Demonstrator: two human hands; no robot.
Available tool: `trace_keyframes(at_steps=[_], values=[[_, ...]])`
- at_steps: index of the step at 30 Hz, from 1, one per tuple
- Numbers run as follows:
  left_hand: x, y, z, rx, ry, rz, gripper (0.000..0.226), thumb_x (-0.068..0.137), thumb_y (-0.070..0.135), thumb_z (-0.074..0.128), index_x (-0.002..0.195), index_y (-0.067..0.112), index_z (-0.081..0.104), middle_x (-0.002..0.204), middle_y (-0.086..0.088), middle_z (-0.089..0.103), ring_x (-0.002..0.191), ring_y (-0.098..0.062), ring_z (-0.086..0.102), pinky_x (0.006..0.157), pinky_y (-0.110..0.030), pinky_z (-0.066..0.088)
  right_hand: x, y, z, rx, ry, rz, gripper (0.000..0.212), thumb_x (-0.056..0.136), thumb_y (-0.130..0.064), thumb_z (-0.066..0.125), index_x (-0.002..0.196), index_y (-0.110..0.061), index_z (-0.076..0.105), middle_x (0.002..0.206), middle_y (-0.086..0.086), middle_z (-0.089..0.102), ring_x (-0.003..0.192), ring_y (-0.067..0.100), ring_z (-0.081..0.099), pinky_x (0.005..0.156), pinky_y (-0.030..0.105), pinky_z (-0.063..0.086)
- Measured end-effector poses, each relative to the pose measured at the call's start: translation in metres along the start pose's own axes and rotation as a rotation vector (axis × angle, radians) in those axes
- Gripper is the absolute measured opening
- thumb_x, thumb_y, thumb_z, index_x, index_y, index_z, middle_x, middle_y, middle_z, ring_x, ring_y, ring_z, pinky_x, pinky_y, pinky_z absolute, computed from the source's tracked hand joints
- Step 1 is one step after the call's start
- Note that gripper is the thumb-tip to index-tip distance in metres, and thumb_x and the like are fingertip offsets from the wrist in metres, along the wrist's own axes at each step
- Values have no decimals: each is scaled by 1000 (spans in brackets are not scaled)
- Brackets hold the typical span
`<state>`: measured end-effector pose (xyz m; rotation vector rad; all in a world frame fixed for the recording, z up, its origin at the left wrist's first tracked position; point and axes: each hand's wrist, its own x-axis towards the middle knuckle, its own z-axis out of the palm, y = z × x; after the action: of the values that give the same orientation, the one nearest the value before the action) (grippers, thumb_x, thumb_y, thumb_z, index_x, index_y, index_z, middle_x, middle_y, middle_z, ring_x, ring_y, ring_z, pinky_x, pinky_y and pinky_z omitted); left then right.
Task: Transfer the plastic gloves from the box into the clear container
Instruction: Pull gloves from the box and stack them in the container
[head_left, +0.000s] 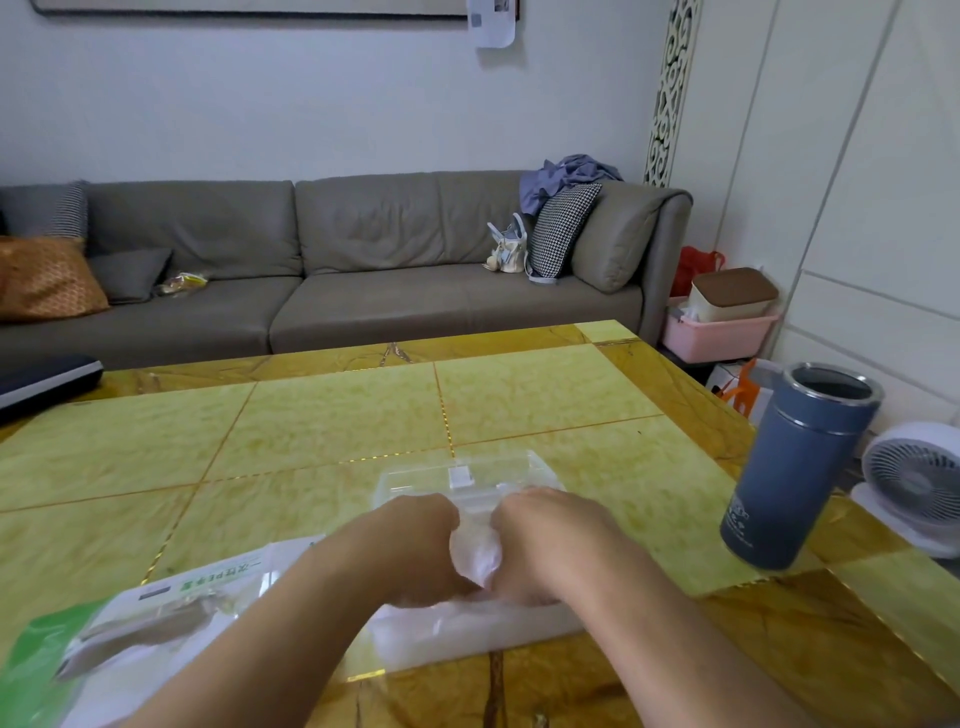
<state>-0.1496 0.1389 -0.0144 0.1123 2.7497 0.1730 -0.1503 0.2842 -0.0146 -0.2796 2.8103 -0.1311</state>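
**Hands bunch glove wad just short of clear container**

Left hand (415, 551) & right hand (550, 545) sit knuckle to knuckle, fingers curled in, both gripping a crumpled wad of thin translucent plastic gloves (475, 553) squeezed between them. Probably compressed this way so the floppy film goes in as one lump. Clear rectangular plastic container (467, 478) lies just beyond the hands on the yellow-green tiled surface (337, 415); can't tell if its lid is open. White-and-green glove box/packaging (156, 618) lies flat at near left, w/ a pale rectangular pack under the wrists. Room: open surface ahead & left of container. Tall blue-grey steel flask (795, 467) stands well apart at right, near the surface edge, so keep elbows in.
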Motion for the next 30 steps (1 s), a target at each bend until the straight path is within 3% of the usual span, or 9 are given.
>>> trace_keyframes(at_steps=[6,8,12,16,20,22,25,27,30], values=[[-2,20,-6,261,-51,-65,25,89,26,74,103,15,57,78,2,54,68,-16,58,68,-29,47,16,-7,-3,-59,-130,48,23,84,-34,77,76,-22,59,86,-2,54,63,14,49,63,29,40],[1,23,-3,256,-85,-67,13,92,12,67,97,11,55,74,0,49,67,-19,56,64,-27,46,23,-9,-2,-75,-165,74,33,84,-39,81,73,-21,55,82,0,53,62,17,49,63,30,42],[11,19,8,237,-95,-42,21,92,5,55,77,13,43,70,-1,47,59,-16,48,47,-22,35,31,-10,1,-27,-169,85,35,83,-30,85,71,-17,54,81,4,54,74,26,57,68,31,43],[18,11,11,162,-102,4,25,90,24,64,74,14,47,66,1,47,61,-17,47,54,-24,38,28,-11,5,1,-121,85,24,85,-17,80,105,-11,68,126,14,63,120,32,64,83,33,47],[7,7,3,141,-105,34,12,94,18,57,84,12,53,74,0,51,78,-21,51,60,-24,38,29,-10,10,-13,-131,81,22,89,-28,77,93,-14,61,122,10,65,100,30,64,79,32,48],[-2,2,1,116,-72,54,9,98,16,52,103,10,57,94,-2,63,85,-22,56,68,-27,44,25,-7,12,27,-104,93,33,93,-34,70,121,-17,67,128,4,66,104,27,66,86,35,54],[-18,-14,4,-7,29,95,42,95,4,46,134,17,52,122,1,65,106,-18,65,90,-33,56,5,-4,11,83,18,72,46,97,-25,61,142,-25,60,144,0,60,123,26,64,99,39,56],[-32,-23,3,-204,158,149,53,93,-2,43,134,28,55,124,10,63,107,-7,64,91,-26,56,-8,-1,8,86,125,37,41,98,-19,57,138,-27,61,142,0,60,125,26,62,100,39,54],[-50,-48,2,-499,428,155,40,97,3,48,110,37,66,101,19,69,90,3,66,83,-26,58,-24,-10,0,12,246,35,35,96,-12,54,126,-26,67,127,-1,65,113,26,67,91,39,57]])
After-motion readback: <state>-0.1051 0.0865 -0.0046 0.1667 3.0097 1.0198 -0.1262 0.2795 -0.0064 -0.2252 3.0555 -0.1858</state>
